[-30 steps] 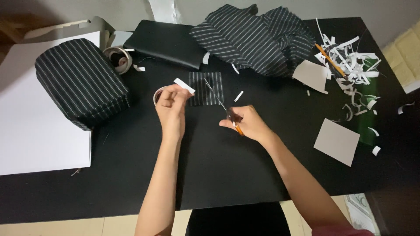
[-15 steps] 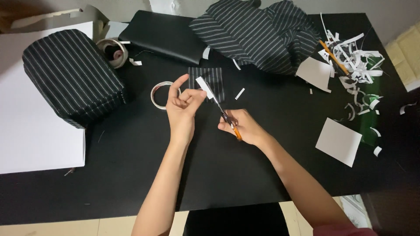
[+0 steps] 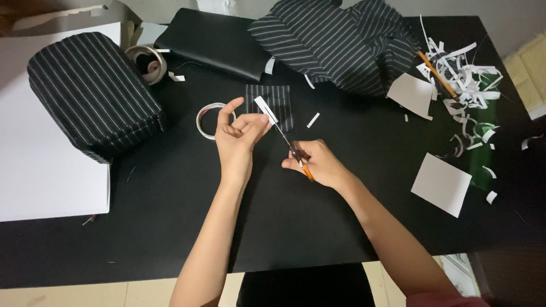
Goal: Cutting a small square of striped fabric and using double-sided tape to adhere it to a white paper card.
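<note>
both hands [image 3: 239, 136] nearer, strip [image 3: 265, 109] still pinched

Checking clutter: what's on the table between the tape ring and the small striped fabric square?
Head view: only the left hand, holding a white strip, sits between tape ring and striped fabric square.

We are seeing one package: a rounded box wrapped in black, white-striped cloth [image 3: 94, 94], lying left of the tape roll [image 3: 211, 120], partly overlapping a white sheet [image 3: 42, 176].
</note>
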